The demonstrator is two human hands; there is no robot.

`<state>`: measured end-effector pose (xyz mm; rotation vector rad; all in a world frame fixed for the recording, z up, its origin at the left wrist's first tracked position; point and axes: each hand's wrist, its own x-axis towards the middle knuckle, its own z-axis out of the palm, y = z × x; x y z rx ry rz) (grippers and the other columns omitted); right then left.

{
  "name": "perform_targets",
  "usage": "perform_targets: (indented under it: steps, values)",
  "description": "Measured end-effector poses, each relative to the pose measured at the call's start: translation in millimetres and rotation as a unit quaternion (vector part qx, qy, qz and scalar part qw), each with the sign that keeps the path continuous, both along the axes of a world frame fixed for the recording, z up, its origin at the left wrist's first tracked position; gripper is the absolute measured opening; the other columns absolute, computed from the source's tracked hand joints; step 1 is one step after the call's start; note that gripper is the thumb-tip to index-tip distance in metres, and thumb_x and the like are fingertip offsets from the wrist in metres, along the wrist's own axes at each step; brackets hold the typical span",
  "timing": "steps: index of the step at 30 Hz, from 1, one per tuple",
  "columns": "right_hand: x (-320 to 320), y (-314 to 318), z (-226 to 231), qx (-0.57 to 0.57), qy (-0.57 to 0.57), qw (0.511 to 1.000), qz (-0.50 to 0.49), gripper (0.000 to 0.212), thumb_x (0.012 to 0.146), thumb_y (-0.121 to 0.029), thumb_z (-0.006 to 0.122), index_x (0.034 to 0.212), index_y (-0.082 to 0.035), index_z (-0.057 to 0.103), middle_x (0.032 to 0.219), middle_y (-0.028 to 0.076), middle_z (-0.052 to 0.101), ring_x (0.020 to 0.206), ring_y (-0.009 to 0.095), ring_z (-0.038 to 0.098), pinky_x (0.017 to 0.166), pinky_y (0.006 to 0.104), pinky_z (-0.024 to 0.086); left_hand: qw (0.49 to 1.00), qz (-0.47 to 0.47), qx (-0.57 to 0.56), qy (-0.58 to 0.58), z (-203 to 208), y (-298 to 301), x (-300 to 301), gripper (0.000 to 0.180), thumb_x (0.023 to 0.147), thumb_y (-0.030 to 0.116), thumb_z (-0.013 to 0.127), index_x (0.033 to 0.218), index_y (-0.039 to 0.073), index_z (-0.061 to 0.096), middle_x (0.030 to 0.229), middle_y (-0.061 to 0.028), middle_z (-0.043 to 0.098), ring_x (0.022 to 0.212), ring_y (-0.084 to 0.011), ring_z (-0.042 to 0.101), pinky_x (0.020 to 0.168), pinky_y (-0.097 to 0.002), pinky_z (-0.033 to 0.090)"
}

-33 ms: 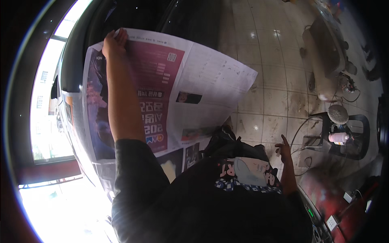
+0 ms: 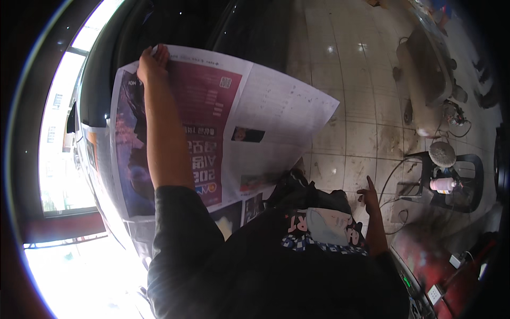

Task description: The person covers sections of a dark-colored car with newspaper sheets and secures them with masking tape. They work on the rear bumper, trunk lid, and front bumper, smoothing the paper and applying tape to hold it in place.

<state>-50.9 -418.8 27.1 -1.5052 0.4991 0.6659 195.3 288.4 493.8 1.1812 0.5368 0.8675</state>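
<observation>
A large newspaper sheet point(image 2: 287, 106), purple on its left page and mostly white on its right, spreads before me. Its far left edge is pinched in the fingers of my left hand point(image 2: 154, 63), with that arm reaching across the purple page. The sheet's right corner juts out over the floor, and more newspaper pages point(image 2: 230, 219) show under its near edge. A dark glossy surface point(image 2: 212, 24), seemingly a car body, lies beyond. My right hand point(image 2: 370, 196) hangs at my right side holding nothing, index finger stretched out and the others partly curled.
Stained floor tiles point(image 2: 356, 139) extend to the right. A black plastic stool point(image 2: 473, 183) there bears a round grey pad point(image 2: 442, 153) and a pink bottle point(image 2: 442, 184); a thin cable loops beside it. A red surface with a white socket point(image 2: 435, 294) is at lower right.
The sheet and my left hand sit slightly lower and further right in the view. My right hand's other fingers are more curled, leaving the index finger standing out.
</observation>
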Motion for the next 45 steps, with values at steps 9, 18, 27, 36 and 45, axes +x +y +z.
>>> perform_targets:
  steps: [9,18,27,36,45]
  values:
    - [178.7,226.6,160.6,-0.05,-0.13,0.968,0.21,0.104,0.085,-0.004,0.058,0.166,-0.019,-0.004,0.087,0.013,0.068,0.068,0.021,0.061,0.067,0.0354,0.052,0.974,0.071,0.216,0.019,-22.6,-4.9,25.8,0.029,0.094,0.019,0.074,0.116,0.0,0.071,0.108,-0.0094,0.073,0.098,-0.0183,0.07,0.086,-0.0309,0.052]
    - [259.4,312.7,323.1,0.16,-0.475,0.811,0.302,0.092,0.095,-0.003,0.051,0.164,-0.009,-0.01,0.103,0.015,0.067,0.086,0.026,0.066,0.084,0.036,0.052,0.803,-0.346,0.467,0.133,-60.7,-198.0,-38.7,0.053,0.084,0.021,0.085,0.129,-0.001,0.067,0.12,-0.011,0.071,0.101,-0.0199,0.07,0.083,-0.0338,0.058]
    - [302.7,341.7,346.5,0.041,-0.524,0.781,0.338,0.037,0.099,-0.007,0.056,0.136,-0.007,0.058,0.078,0.013,0.07,0.068,0.03,0.07,0.065,0.037,0.054,0.787,-0.118,0.596,0.112,-77.1,-226.6,-39.4,0.01,0.081,0.006,0.077,0.087,0.009,0.07,0.087,-0.0092,0.067,0.081,-0.0308,0.068,0.073,-0.0401,0.055]
    - [275.6,327.4,357.8,0.066,-0.632,0.724,0.269,0.022,0.106,-0.015,0.057,0.114,-0.001,0.071,0.069,0.008,0.068,0.056,0.015,0.065,0.054,0.0291,0.051,0.721,0.225,0.622,0.209,55.0,-66.8,-61.6,0.009,0.082,0.008,0.078,0.089,0.005,0.074,0.101,-0.0133,0.074,0.1,-0.0318,0.071,0.096,-0.0428,0.053]
    - [294.1,284.9,306.1,0.066,-0.419,0.868,0.259,0.027,0.108,-0.022,0.053,0.114,-0.001,0.07,0.07,0.005,0.068,0.055,0.01,0.061,0.054,0.0258,0.049,0.689,0.067,0.663,0.284,112.8,40.8,-40.1,0.017,0.075,0.003,0.076,0.089,0.002,0.066,0.088,-0.0123,0.065,0.079,-0.032,0.065,0.072,-0.0396,0.052]
